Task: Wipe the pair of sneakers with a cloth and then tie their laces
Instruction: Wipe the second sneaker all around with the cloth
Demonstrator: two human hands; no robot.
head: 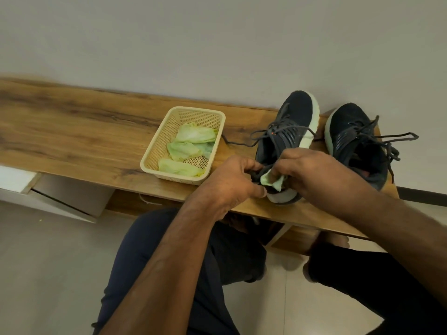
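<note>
- Near sneaker (287,131): set on the wooden bench (72,131) at 2 o'clock of the basket (154,153); its heel is steadied by the left hand (232,182), fingers curled shut on the collar.
- Cloth (272,181): pale green, pinched in the closed right hand (312,170) and pressed to the heel.
- Second sneaker (355,146): at 3 o'clock of the first, laces loose.
- Step judged: wiping, first shoe; the second shoe's wiping, then lacing, is required next.
- Basket: spare green cloths (191,146) held.
- Brands, writing: none legible.
</note>
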